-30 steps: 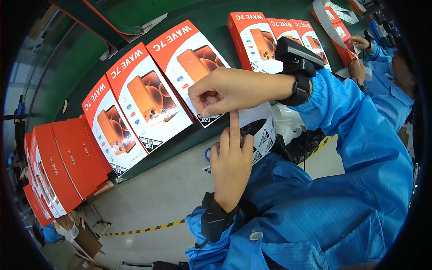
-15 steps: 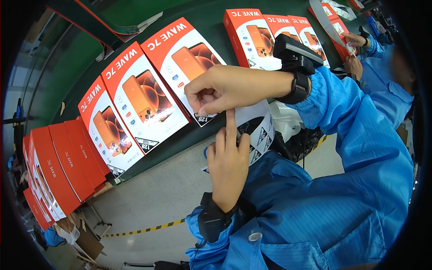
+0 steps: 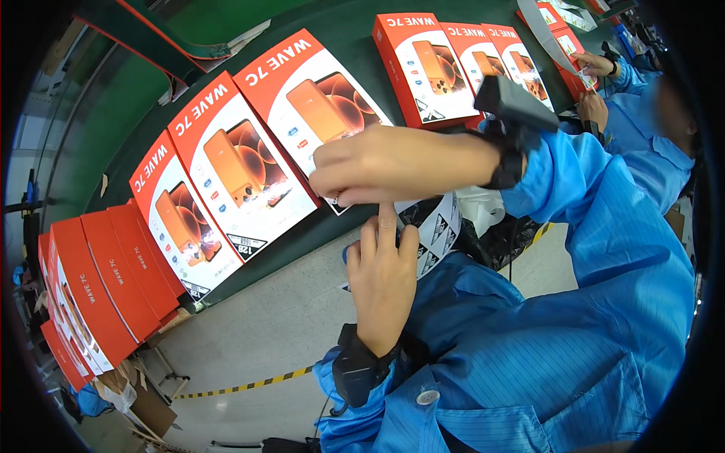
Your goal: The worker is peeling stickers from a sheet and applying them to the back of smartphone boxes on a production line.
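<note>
Looking down from the head view, a row of red-and-white phone boxes is seen lying flat on a dark green table (image 3: 355, 45). The right hand (image 3: 377, 167) is held over the near corner of the middle phone box (image 3: 313, 102), fingers curled and pinched together at that corner; whether anything is gripped between them cannot be told. A black wrist-worn scanner (image 3: 513, 113) is strapped above this hand, with a blue sleeve behind it. The left hand (image 3: 383, 283) is held below, just off the table edge, fingers extended and nearly straight, the fingertips (image 3: 387, 215) touching the underside of the right hand; nothing is seen held in it. A white label roll (image 3: 438, 226) with black markings lies behind the left hand's fingers. Two more boxes (image 3: 226, 170) are noted to the left of the middle box, and a stack of red boxes (image 3: 91, 294) stands on edge at far left. At upper right, another person's hands (image 3: 596, 64) are seen near further boxes.
</note>
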`<state>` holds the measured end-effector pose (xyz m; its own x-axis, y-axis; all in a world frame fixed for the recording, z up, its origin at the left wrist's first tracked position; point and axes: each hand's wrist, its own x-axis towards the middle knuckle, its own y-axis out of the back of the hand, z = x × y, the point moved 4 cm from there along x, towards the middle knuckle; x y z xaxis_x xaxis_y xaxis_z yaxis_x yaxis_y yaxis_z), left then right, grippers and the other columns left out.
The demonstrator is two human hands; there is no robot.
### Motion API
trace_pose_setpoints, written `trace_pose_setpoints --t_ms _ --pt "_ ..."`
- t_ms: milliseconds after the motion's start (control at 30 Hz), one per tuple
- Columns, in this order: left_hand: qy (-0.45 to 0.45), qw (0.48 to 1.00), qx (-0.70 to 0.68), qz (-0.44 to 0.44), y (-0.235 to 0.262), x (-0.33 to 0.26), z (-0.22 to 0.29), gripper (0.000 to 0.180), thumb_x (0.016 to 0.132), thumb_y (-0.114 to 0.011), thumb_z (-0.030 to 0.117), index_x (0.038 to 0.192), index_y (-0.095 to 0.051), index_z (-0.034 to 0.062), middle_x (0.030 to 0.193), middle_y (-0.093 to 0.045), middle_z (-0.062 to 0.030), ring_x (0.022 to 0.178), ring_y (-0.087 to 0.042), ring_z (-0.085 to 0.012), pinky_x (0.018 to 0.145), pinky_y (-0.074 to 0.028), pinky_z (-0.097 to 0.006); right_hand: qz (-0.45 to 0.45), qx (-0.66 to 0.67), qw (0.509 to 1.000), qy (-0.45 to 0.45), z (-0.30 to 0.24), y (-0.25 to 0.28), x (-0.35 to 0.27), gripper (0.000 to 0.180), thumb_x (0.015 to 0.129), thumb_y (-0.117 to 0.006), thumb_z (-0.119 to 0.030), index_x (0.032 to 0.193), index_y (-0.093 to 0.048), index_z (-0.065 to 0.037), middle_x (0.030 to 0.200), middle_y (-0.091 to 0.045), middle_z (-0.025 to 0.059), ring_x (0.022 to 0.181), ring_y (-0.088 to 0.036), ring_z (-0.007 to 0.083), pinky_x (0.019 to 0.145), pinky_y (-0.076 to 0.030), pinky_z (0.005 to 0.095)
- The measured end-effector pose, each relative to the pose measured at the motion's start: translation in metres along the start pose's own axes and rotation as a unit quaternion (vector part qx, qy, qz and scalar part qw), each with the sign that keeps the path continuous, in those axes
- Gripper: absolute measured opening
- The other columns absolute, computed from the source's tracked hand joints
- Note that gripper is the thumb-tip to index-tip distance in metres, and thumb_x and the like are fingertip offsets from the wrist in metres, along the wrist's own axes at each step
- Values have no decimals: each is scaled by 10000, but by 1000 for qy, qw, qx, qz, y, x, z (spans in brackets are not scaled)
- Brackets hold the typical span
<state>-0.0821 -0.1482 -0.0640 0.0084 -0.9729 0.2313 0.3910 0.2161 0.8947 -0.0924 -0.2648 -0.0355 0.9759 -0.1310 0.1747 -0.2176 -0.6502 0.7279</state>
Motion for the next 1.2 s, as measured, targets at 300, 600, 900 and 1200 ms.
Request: trace_pose_setpoints --t_ms 300,600,900,1200 --pt "-37 996 -75 -42 5 -3 -10 106 702 -554 126 702 -488 43 1231 -382 -175 804 -498 -240 650 -411 -328 137 -196 966 -101 15 11 12 303 725 -620 -267 850 -474 -34 616 -513 74 553 -542 226 480 -417 331" --pt "304 855 -301 292 140 -70 -167 372 892 -358 211 1156 -389 -49 1145 -437 -124 964 -463 -165 828 -362 -265 223 143 942 -204 57 12 -15 760 772 -560 -358 1255 -183 91 1253 -292 255 1119 -375 293 910 -333 311" --pt "247 776 -561 147 99 -21 -124 278 905 -335 156 1070 -425 -48 1059 -471 -105 947 -456 -161 843 -356 -290 263 391 847 -246 36 29 -86 779 818 -493 -395 1324 -30 -25 1238 -354 160 1037 -416 169 853 -364 243" --pt "62 825 -558 -56 -39 114 -30 190 904 -361 176 909 -465 17 812 -465 -14 727 -384 -77 694 -330 -211 401 311 781 -365 97 126 -262 525 835 -496 -273 1265 -300 -44 1011 -528 62 809 -541 51 640 -470 176"
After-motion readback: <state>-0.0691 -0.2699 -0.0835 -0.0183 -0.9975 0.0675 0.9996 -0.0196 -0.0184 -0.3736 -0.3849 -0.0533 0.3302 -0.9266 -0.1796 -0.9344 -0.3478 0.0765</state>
